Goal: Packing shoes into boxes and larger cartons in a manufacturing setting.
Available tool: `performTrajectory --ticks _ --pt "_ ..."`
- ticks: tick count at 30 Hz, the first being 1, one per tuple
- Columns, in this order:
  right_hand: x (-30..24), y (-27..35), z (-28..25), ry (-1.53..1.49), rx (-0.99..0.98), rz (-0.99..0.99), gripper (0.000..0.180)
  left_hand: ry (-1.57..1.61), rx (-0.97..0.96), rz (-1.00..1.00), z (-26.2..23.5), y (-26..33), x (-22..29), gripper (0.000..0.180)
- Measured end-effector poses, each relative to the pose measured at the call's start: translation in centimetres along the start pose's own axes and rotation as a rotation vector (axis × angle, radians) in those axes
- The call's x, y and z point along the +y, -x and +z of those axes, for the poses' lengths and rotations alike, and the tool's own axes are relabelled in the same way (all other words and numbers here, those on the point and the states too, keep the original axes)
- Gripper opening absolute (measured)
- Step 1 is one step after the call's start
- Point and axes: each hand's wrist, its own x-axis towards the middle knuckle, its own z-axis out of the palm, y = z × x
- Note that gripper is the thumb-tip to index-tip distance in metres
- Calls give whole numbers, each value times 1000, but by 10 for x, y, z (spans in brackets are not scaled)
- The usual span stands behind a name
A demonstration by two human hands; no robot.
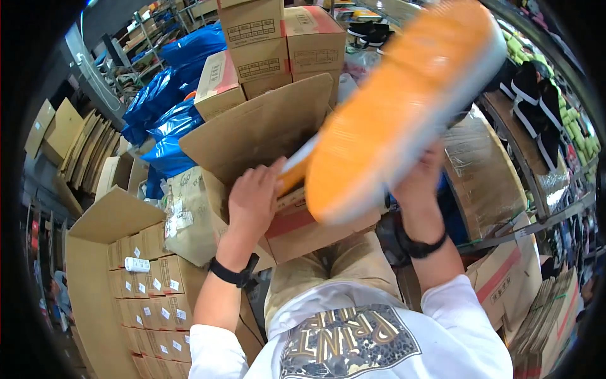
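Raised close to the camera is a shoe (398, 107) with an orange sole facing up and a white side, smeared by motion. My right hand (424, 170) grips it from the right side, partly hidden behind it. My left hand (254, 192) is closed on a second shoe (294, 179) with the same orange and white colours, low over the open cardboard box (252, 136). The first shoe hides much of this second one and part of the box.
Stacked cartons (259, 44) stand behind the box, with blue plastic bags (170, 123) to their left. At lower left, a large carton (95, 252) holds rows of small boxes and a white roll (137, 264). Black shoes (533, 95) line a rack at right; flattened cardboard (549, 322) leans below.
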Motion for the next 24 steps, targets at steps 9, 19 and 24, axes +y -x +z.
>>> performTrajectory --ticks 9,19,24 --pt "41 -21 -28 1056 -317 -15 26 283 264 -329 -62 86 -34 41" --pt "105 -22 -68 371 -62 512 33 996 366 -701 -18 59 -90 40" --pt "167 -14 -63 485 -208 518 67 1001 375 -644 35 38 -90 35"
